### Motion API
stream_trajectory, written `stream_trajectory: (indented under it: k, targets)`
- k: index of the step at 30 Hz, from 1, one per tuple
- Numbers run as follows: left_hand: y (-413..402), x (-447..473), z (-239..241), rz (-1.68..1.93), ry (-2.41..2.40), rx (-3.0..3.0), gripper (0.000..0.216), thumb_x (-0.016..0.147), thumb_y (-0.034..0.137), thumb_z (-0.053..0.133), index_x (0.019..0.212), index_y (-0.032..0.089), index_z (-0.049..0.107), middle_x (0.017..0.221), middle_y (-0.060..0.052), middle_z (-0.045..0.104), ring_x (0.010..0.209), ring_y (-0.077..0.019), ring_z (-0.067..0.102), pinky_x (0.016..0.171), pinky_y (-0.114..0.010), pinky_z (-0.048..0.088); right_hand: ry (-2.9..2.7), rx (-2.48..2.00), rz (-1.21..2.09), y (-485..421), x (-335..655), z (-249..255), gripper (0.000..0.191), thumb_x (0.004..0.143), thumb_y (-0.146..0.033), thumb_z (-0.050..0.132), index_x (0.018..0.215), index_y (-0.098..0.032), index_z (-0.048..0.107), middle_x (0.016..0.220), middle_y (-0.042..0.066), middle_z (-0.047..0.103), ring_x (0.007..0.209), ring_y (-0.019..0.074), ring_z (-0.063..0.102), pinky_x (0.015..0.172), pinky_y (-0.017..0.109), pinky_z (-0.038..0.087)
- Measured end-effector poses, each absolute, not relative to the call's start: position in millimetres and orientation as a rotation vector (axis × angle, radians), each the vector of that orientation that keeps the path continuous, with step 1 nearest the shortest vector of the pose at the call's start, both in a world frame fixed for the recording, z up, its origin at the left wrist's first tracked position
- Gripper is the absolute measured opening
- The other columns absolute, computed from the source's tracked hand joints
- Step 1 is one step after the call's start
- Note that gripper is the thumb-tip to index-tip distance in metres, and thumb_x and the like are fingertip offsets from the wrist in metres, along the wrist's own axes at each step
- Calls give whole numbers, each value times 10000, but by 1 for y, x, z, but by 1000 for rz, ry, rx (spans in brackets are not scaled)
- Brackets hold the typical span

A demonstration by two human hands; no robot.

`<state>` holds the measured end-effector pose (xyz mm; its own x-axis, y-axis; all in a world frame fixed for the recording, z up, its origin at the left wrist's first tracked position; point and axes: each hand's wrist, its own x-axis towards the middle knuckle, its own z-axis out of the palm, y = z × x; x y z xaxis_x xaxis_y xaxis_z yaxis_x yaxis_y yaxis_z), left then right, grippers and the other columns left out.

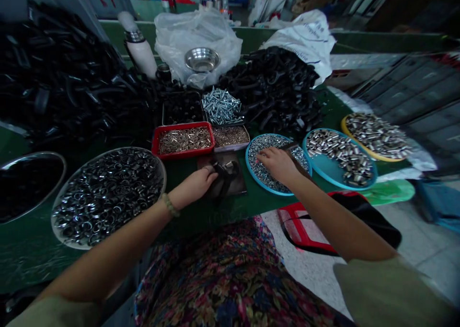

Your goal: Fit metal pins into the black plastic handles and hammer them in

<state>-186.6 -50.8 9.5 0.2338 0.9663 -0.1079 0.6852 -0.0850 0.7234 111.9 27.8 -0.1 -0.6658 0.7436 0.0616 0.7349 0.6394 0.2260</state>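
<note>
**Right hand [278, 164] dipped into small metal pieces [260, 145] as the left hand [199, 185] held a black part [229, 172]**

The black part lay over a dark plate [237, 188] on the green worktop [194, 216], just in front of the red tray [183, 153]. The left hand pinched its near side between thumb and fingers. The right hand reached over the round blue tray [256, 181], its fingers bent down among the pieces; whether the fingertips had closed on one could not be told.

The step in hand looked like picking out a small piece with the black part kept ready. The next move, as judged from this, called for a fine pinch on a single piece, with the left grip kept steady. Loose pins [187, 140] filled the red tray, and screws [221, 106] lay heaped behind it to the right.
</note>
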Motion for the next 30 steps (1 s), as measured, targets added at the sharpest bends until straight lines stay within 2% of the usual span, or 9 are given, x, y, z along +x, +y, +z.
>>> stream_trajectory:
  k: [3,10,16,21,25,30]
  targets:
    - [-61,-184,2,297,1744,2078,188,918,279,457,890,159,599,903,-96,658,828,-218,631,779,-325,479,2859,1176,308,42,104,-6,235,917,-170,467,1054,-164,659,1098,115,647,1002,260,533,815,364,391]
    - [-84,-182,-2,265,1816,2141,201,939,301,437,964,175,591,956,-76,651,840,-195,629,761,-292,476,2979,1242,251,43,116,-21,199,908,-155,478,998,-135,655,1089,127,643,972,252,528,871,369,400]
    - [7,-183,23,579,1763,2304,240,934,308,450,1012,191,644,1018,-64,678,949,-205,596,891,-337,433,3002,1343,194,46,104,-12,269,894,-247,490,1082,-135,646,1142,137,618,1046,280,514,893,403,397]
    - [96,-149,24,228,1832,2497,220,872,209,496,937,153,699,1040,-139,681,1067,-303,534,914,-466,351,2870,1466,203,97,39,7,325,915,-325,486,1123,-132,644,1106,158,614,1038,288,515,834,386,414]
    - [108,-138,12,184,1880,2490,243,864,164,463,903,110,697,987,-175,689,1034,-305,562,915,-479,334,2765,1374,164,130,6,9,257,913,-244,473,1029,-131,672,1068,159,638,1046,283,524,798,364,410]
    - [108,-144,14,395,1863,2404,258,870,173,442,989,136,668,994,-151,686,985,-283,606,885,-439,390,2801,1365,106,139,7,1,243,898,-200,466,1034,-137,658,1022,143,672,1003,270,558,788,354,405]
